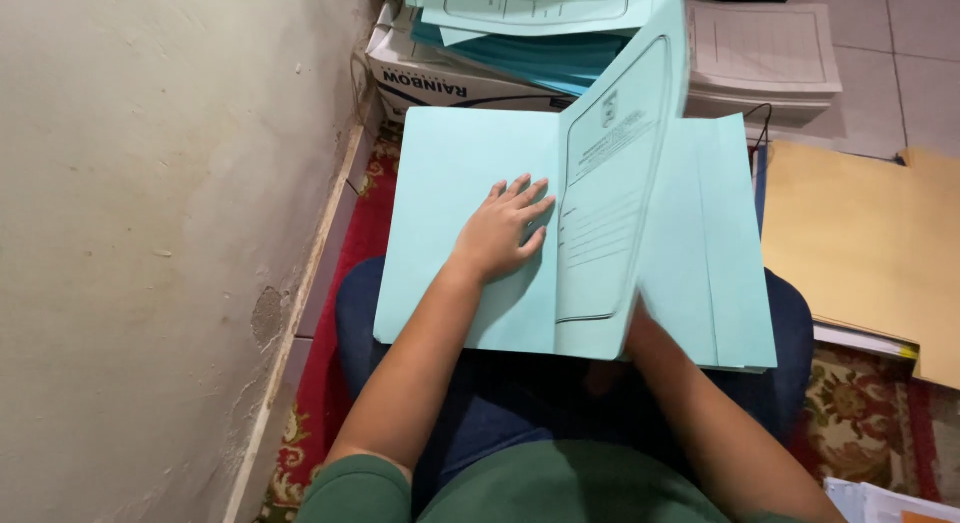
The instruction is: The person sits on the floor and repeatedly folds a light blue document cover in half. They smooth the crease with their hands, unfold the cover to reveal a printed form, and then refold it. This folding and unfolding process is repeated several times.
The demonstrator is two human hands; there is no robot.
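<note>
Resting across the person's lap, the light blue folder [470,233] lies open, its left leaf flat over the knees while a printed cover [610,183] stands nearly upright along the crease. The left hand [500,233] lies flat on the left leaf, fingers spread a little, pressing it down. The right hand [640,328] reaches under the folder's lower right part and is mostly hidden there, so I cannot tell whether it is spread or pinching. The folder looks like thin card: light, somewhat stiff yet easily bent or creased, smooth enough to slide off the lap, and best held at an edge or close to the fold. One folder is clearly open; further blue leaves [715,243] fan out to its right, too overlapped to count. Beyond the knees one cardboard box [440,78] carries a stack of blue folders [540,28], number unclear; one pile of white paper [765,53] lies beside it, and tan folders [865,243], perhaps two, lie on the floor at right.
</note>
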